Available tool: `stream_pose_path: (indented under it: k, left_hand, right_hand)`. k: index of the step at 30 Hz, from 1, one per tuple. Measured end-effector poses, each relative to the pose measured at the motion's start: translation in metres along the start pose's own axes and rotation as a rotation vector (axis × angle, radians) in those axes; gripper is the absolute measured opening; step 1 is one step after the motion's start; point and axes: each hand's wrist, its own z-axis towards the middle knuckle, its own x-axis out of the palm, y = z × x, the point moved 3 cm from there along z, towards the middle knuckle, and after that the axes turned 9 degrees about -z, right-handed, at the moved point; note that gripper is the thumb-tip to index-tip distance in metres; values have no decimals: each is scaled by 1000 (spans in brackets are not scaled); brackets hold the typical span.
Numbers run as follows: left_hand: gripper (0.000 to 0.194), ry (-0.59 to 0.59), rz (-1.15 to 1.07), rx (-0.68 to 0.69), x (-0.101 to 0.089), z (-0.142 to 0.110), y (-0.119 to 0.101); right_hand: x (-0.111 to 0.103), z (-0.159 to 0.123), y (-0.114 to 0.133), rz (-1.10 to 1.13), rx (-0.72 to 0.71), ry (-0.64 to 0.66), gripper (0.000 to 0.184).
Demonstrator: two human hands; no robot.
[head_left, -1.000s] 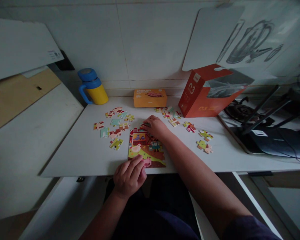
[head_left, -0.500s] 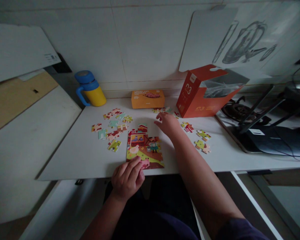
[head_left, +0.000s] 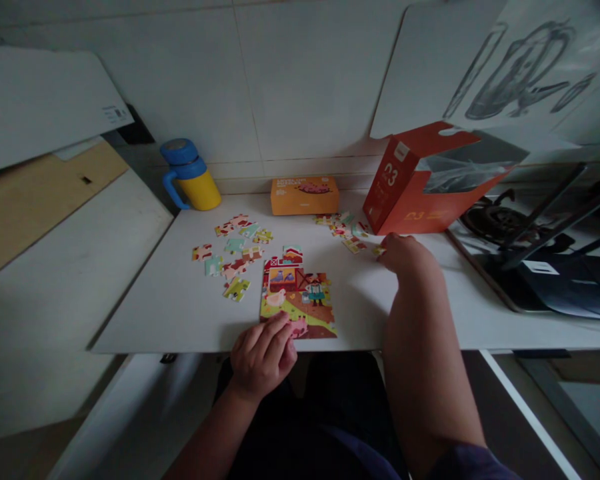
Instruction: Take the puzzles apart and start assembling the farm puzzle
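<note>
A partly joined farm jigsaw puzzle [head_left: 300, 293] lies at the table's front edge, showing a barn, a hen, a figure and a pink pig. My left hand [head_left: 264, 352] rests on its lower left corner, fingers bent and pressed together on it. Farther right, my right hand [head_left: 405, 259] reaches down to the table with curled fingers. A puzzle piece [head_left: 379, 251] peeks out at its fingertips; the hand covers the rest of it. Loose puzzle pieces [head_left: 235, 268] lie left of the puzzle, and more pieces [head_left: 347, 230] lie behind it.
An orange puzzle box [head_left: 305, 196] stands against the wall. To its right is a larger red-orange box [head_left: 420, 193], its top open with clear plastic inside. A blue and yellow flask [head_left: 193, 177] stands at the back left. A gas burner [head_left: 495, 220] and dark equipment [head_left: 565, 283] occupy the right side.
My right hand has moved right, from the pieces behind the puzzle to those on the right, and its fingers have curled down. My left hand stays on the puzzle. The view has shifted slightly.
</note>
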Motion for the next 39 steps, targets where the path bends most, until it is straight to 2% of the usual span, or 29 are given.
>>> stream_pose_path:
  k: [3, 5, 6, 10, 14, 18, 20, 24, 27, 33, 39]
  left_hand:
    - [29, 2, 7, -5, 1, -1, 1]
    - [29, 3, 6, -7, 2, -1, 1]
    - [28, 3, 4, -7, 2, -1, 1]
    - [28, -3, 11, 0, 0, 1, 0]
    - [28, -4, 24, 5, 0, 1, -1]
    - [29, -4, 25, -3, 1, -1, 0]
    - [29, -6, 28, -5, 1, -2, 0]
    - [29, -7, 29, -10, 1, -1, 0]
    - [28, -13, 25, -6, 0, 0, -1]
    - [27, -8, 23, -7, -1, 0, -2]
    - [28, -6, 28, -5, 0, -1, -1]
  right_hand:
    - [-7, -1, 6, -18, 48, 67, 63]
    - [-14, -2, 9, 54, 45, 139, 64]
    - [-17, -3, 11, 91, 25, 178, 59]
    - [-28, -7, 19, 193, -159, 265, 15]
    - [-30, -13, 37, 432, -270, 340, 19]
    - [-28, -21, 71, 838, -347, 384, 15]
    - [-26, -25, 88, 911, -393, 401, 18]
    - [-22, -31, 112, 774, -446, 290, 31]
    - [-20, -33, 121, 688, -480, 194, 28]
    - [-18, -34, 131, 633, -568, 78, 22]
    - [-22, -38, 133, 535, -617, 7, 26]
